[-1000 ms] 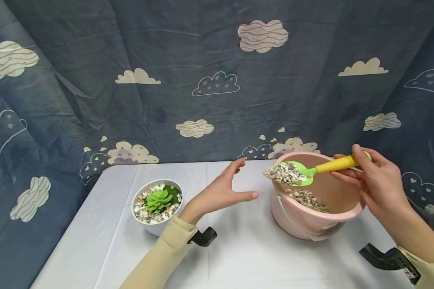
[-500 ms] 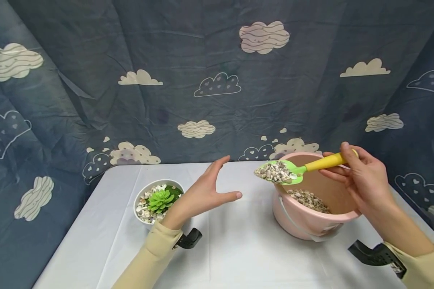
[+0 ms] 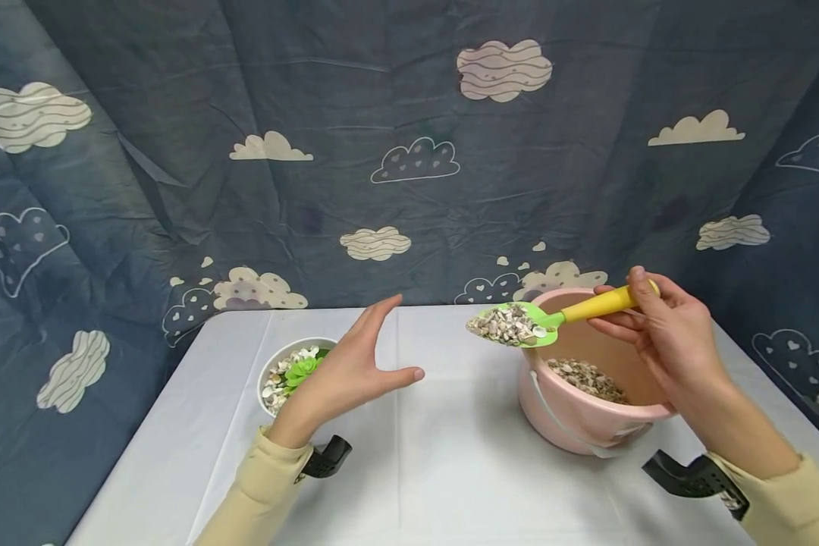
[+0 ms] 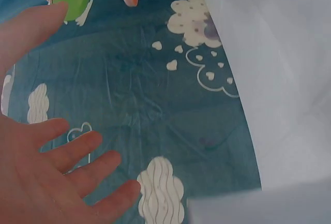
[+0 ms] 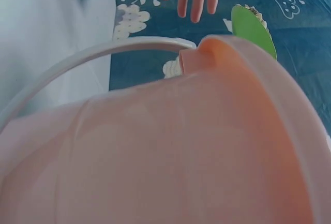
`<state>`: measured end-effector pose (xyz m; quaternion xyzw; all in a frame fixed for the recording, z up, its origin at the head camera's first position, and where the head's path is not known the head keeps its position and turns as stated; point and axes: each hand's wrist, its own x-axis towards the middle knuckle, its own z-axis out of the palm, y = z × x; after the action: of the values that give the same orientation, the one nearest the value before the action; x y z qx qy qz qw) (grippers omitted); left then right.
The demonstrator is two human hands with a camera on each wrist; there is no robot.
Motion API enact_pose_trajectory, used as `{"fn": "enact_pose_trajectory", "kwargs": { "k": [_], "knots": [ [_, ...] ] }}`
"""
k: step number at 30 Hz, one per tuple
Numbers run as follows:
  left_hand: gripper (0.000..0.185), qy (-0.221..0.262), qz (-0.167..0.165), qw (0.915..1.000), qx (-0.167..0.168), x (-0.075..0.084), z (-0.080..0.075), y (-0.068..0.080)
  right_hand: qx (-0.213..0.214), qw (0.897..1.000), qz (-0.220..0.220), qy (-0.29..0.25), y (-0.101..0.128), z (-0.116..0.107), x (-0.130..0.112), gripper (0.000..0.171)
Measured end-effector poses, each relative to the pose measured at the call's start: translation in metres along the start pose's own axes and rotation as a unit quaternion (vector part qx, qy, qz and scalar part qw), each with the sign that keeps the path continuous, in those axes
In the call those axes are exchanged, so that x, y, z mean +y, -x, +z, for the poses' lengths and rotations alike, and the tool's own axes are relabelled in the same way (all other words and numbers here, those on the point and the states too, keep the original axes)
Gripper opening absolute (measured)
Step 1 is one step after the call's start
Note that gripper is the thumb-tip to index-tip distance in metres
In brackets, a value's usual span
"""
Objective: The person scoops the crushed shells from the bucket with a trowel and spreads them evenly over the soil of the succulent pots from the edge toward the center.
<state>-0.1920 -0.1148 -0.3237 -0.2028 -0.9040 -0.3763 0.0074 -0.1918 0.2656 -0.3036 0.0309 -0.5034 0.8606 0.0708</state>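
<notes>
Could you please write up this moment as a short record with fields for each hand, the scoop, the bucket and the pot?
right hand: grips the scoop's yellow handle
scoop: green bowl heaped with pebbles, held above the bucket's left rim
bucket: pink, on the white table, pebbles inside
left hand: open, holding nothing, raised between pot and bucket
pot: white, with a green succulent and pebbles, partly behind the left hand

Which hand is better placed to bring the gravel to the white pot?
Right: the right hand already grips the loaded scoop above the pink bucket. The left hand is open beside the white pot.
</notes>
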Motion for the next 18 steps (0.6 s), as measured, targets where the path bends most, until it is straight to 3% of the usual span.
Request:
{"fn": "enact_pose_trajectory", "kwargs": {
  "k": [10,18],
  "knots": [
    [0.097,-0.022,-0.002,0.9996,0.020,-0.013,-0.023,0.019,-0.015,0.999,-0.009,0.040,-0.002,0.013,0.008,0.034],
    [0.101,-0.004,-0.061,0.9977,0.031,-0.027,-0.044,0.039,-0.025,0.998,-0.012,0.048,-0.003,0.023,0.010,0.036]
  ]
}}
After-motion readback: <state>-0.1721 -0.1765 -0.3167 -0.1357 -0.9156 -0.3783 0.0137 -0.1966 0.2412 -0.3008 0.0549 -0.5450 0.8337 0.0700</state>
